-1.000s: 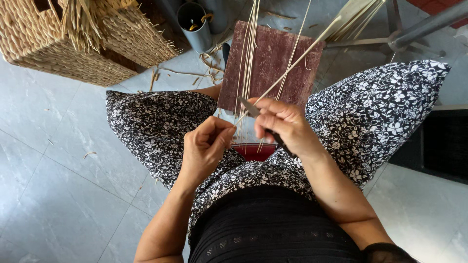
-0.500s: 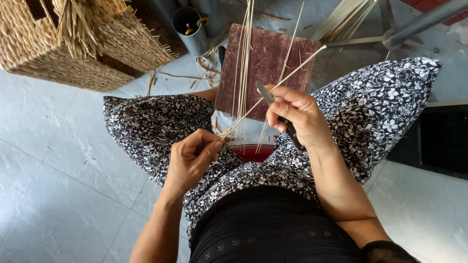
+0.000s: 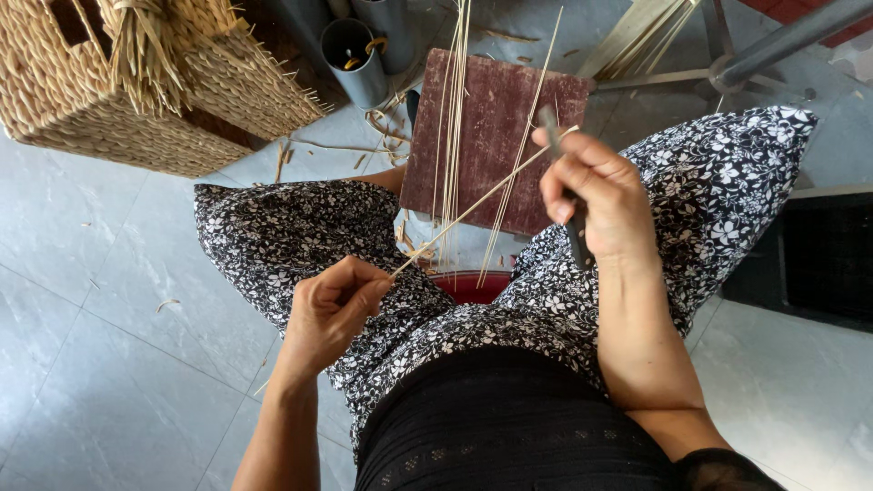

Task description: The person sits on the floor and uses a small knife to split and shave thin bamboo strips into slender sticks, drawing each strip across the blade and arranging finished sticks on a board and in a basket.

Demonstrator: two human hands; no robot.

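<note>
Bamboo strip (image 3: 473, 207) split longer as right hand (image 3: 596, 195), fingers clamped on knife (image 3: 575, 238), pulled toward two o'clock; left hand (image 3: 332, 309) pinched its end.

There was only one view, from a camera on the person's head. It looked almost straight down and sat close above the lap. The left hand (image 3: 329, 307) and right hand (image 3: 596, 195) filled the middle. Beyond the grip, the floor (image 3: 109, 300) and a woven basket (image 3: 109, 100) showed.
</note>
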